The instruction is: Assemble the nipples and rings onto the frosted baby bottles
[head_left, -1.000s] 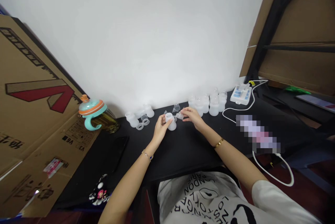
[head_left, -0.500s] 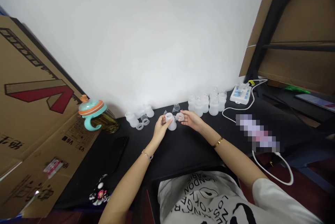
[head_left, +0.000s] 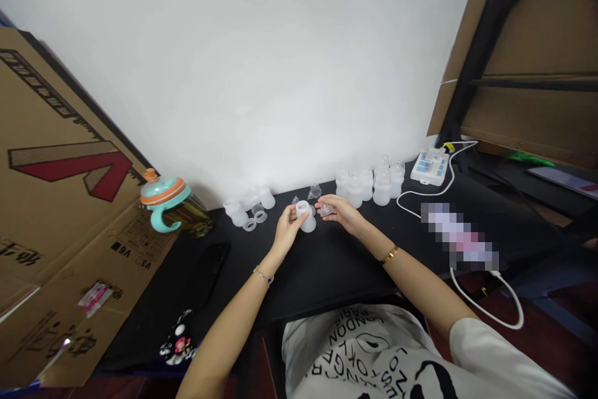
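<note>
My left hand grips a frosted white baby bottle, its open mouth tilted up toward me. Just to its right, my right hand is closed on a clear bottle collar, partly covered by the fingers and apart from the bottle. Behind my hands lie clear bottle nipples on the black table. Off to the left are open white bottles beside loose clear collars. Several bottles with clear tops stand together at the back right.
A teal and orange lidded jug stands at the left by a large cardboard box. A black phone lies nearer me. On the right are a white power strip, a cable and a blurred-out object.
My right hand has turned the clear collar over and shifted it slightly; its ring opening no longer faces me. My left hand and the bottle have barely moved.
</note>
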The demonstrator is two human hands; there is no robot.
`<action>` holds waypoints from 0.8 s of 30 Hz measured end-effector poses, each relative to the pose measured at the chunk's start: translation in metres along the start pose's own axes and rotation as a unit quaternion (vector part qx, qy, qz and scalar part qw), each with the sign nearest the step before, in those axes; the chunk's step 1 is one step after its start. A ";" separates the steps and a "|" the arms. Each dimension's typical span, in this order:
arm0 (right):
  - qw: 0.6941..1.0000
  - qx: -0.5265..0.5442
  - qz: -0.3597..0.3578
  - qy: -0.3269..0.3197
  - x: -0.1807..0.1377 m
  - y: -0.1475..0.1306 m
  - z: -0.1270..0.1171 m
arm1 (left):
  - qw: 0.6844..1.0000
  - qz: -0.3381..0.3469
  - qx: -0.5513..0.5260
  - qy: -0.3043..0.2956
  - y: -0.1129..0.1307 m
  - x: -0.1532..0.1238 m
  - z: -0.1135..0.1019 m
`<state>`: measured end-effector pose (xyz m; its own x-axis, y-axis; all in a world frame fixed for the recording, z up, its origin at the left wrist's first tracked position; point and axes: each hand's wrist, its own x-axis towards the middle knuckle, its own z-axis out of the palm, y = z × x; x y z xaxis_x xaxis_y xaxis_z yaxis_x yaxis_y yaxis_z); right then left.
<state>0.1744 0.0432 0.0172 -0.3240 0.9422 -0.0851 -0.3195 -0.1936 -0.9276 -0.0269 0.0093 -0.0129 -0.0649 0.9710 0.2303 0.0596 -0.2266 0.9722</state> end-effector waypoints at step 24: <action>0.934 -0.218 -0.282 -0.006 -0.025 0.010 0.028 | 0.987 0.068 0.111 -0.092 0.008 -0.013 0.009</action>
<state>0.1547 0.0101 0.0199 -0.2246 0.8569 0.4639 -0.0499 0.4654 -0.8837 -0.0164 -0.0048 -0.0084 0.1387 0.9352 0.3258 0.2729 -0.3524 0.8952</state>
